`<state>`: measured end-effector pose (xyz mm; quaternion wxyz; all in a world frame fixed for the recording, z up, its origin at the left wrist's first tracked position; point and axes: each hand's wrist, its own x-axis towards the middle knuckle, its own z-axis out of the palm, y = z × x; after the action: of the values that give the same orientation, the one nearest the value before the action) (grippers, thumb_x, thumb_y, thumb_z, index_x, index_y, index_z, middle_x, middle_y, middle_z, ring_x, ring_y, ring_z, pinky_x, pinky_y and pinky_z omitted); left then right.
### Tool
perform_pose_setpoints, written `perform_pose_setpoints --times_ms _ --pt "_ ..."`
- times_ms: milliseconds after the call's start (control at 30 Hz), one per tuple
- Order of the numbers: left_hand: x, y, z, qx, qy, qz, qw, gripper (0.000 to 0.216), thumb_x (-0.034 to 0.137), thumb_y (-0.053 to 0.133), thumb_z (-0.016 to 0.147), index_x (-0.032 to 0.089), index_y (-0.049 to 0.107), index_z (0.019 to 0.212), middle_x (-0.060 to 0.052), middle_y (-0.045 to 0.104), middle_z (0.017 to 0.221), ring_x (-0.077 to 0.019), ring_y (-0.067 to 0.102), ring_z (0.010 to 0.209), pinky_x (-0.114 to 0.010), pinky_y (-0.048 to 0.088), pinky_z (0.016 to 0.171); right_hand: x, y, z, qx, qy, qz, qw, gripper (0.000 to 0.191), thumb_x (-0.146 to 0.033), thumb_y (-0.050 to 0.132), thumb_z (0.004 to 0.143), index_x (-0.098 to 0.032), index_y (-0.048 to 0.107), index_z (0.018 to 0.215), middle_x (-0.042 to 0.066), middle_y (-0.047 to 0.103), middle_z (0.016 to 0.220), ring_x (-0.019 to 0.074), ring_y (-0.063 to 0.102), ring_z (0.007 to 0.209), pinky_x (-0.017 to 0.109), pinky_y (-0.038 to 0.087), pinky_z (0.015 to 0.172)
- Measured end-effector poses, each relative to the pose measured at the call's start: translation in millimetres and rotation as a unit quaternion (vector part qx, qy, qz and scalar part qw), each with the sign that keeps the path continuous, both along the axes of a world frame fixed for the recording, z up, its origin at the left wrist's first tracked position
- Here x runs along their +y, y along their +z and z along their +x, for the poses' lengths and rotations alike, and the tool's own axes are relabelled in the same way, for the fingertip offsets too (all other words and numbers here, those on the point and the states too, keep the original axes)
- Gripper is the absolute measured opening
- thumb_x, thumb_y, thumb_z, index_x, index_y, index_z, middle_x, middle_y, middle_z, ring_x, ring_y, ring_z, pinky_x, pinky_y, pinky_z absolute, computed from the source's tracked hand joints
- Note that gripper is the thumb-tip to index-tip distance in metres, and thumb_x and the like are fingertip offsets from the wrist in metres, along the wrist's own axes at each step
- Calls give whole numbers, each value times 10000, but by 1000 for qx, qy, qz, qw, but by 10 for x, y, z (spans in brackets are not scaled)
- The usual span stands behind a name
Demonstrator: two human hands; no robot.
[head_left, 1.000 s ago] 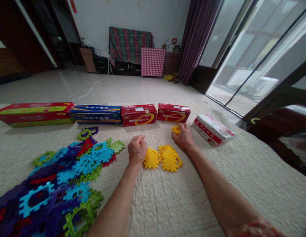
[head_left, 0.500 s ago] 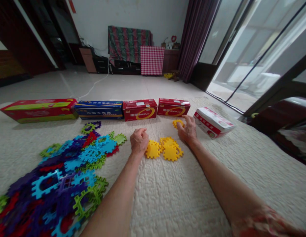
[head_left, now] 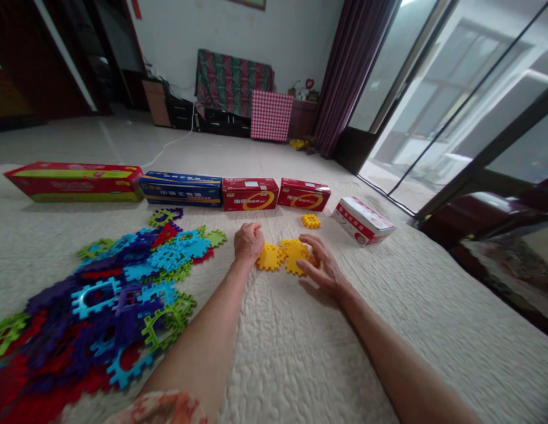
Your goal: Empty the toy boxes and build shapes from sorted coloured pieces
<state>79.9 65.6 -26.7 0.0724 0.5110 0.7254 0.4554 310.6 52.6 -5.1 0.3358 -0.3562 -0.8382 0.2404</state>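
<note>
So, right hand (head_left: 316,259) first: fingers parted, thumb away from the rest, arched over the right-hand edge of a yellow pile (head_left: 294,253). No grip on it shows; whether the fingertips are touching the plastic, I can't tell. That pile lies at nine o'clock from this hand, flat pieces one over another, toothed edges poking out.

Across at nine o'clock, beyond the pile, sits the left hand (head_left: 248,241), fingers curled in, knuckles up. Anything inside that curl is hidden. At four o'clock from it, right up close, is a smaller yellow stack (head_left: 269,257), between the hand and the pile.

Out we go! A lone yellow piece (head_left: 311,221) lies at twelve o'clock from the right hand, and a white box (head_left: 365,222) with red markings sits slanted at two.

Down at eight o'clock from the left hand, a big mixed heap (head_left: 128,294) spreads over the quilt (head_left: 278,365): blue, purple, red, green.

Along the far edge, a row: two red boxes (head_left: 250,195) around twelve, a blue box (head_left: 181,191) at ten, and a long red-and-green box (head_left: 79,184) farther left.

Past them, at twelve, hangs a checked cloth (head_left: 271,115).
</note>
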Motion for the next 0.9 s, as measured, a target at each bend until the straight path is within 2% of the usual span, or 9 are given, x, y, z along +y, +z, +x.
perform_pose_setpoints --times_ms 100,200,367,533,800,900 --pt "-5 3 3 3 1 -4 1000 335 110 492 780 178 759 969 -78 738 1013 -198 677 971 -293 498 936 13 -10 -52 -82 58 43 994 643 -434 674 798 -256 449 1373 136 405 1473 308 415 1346 528 365 1101" --pt "-11 8 6 13 -4 -4 1000 340 114 492 788 178 756 992 -78 739 1019 -201 677 976 -294 501 933 43 -50 -87 -118 63 64 989 694 -398 691 782 -243 421 1403 152 391 1482 321 400 1356 552 356 1103" --pt "-14 16 14 13 1 -8 1000 331 115 500 789 180 759 985 -75 739 1019 -195 676 971 -285 497 935 55 -80 -88 -104 63 70 990 667 -358 669 803 -243 408 1406 152 408 1464 312 413 1348 545 358 1108" --pt "-8 0 8 20 -2 -9 1000 328 119 497 800 172 759 991 -74 739 1016 -191 673 971 -283 493 932 15 -5 -7 -87 82 54 991 724 -319 706 753 -254 380 1396 146 318 1504 315 371 1371 530 386 1096" --pt "4 -17 -8 42 -3 -25 999 332 130 484 820 179 751 1010 -53 738 1041 -178 668 994 -261 488 926 -10 5 60 -81 82 99 988 548 -213 671 730 -235 480 1242 116 494 1232 270 510 1149 487 480 978" --pt "-2 -5 -3 39 -1 -24 999 327 124 494 805 177 753 999 -50 741 1027 -177 673 977 -260 495 919 0 -12 32 -81 86 100 988 498 -203 666 744 -231 505 1214 113 526 1205 255 531 1115 458 492 957"
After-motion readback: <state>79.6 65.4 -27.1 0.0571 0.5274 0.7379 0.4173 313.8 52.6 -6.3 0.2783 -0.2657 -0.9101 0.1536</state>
